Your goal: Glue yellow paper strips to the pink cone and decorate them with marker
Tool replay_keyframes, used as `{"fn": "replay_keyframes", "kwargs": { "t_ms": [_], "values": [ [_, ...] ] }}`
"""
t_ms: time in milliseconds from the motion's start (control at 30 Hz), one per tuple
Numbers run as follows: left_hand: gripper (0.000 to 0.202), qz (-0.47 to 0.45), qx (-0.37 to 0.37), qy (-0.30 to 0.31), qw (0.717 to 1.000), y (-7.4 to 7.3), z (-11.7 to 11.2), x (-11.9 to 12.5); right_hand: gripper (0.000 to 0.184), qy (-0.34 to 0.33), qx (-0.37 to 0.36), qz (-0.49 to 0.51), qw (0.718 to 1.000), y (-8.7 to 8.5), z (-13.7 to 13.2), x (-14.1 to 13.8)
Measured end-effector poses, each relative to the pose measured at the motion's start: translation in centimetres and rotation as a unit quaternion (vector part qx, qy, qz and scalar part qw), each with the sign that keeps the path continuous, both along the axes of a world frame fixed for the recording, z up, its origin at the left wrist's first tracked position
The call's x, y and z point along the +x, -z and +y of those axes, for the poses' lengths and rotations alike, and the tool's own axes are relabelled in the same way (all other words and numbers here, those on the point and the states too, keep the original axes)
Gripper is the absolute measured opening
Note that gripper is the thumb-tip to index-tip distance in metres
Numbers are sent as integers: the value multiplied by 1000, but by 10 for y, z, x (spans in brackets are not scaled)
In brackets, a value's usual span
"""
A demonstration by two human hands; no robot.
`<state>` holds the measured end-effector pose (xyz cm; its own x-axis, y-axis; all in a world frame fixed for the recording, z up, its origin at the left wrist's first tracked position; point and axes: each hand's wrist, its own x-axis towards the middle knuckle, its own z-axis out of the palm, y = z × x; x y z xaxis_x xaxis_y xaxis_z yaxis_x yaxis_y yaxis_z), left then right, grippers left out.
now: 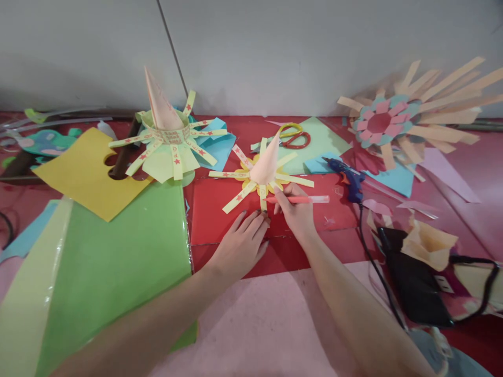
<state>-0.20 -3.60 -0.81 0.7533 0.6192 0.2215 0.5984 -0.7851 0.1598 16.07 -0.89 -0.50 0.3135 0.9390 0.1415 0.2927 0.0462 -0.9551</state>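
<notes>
A small paper craft [262,175] stands on the red sheet [220,214]: a pale pink cone on a yellow flower base with yellow strips fanning out, some marked with red stars. My right hand [294,212] is closed on a pink pen [302,199], its tip at the foot of the craft. My left hand [241,243] lies flat on the red sheet just in front of the craft, fingers stretched out and holding nothing.
A larger green and yellow cone craft [168,144] stands at the back left beside yellow paper [84,173] and green sheets [118,256]. Scissors [294,135], a blue glue gun [348,178] with its black cord, a paper flower fan [396,120] and a black pouch [412,283] lie to the right.
</notes>
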Motion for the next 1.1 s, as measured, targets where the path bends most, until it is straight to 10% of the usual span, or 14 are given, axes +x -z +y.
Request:
{"fn": "replay_keyframes", "kwargs": {
  "t_ms": [1100],
  "values": [
    [34, -5, -27, 2, 1000, 0, 0, 0, 34, -2, 11, -4, 1000, 3, 0, 0]
  ]
}}
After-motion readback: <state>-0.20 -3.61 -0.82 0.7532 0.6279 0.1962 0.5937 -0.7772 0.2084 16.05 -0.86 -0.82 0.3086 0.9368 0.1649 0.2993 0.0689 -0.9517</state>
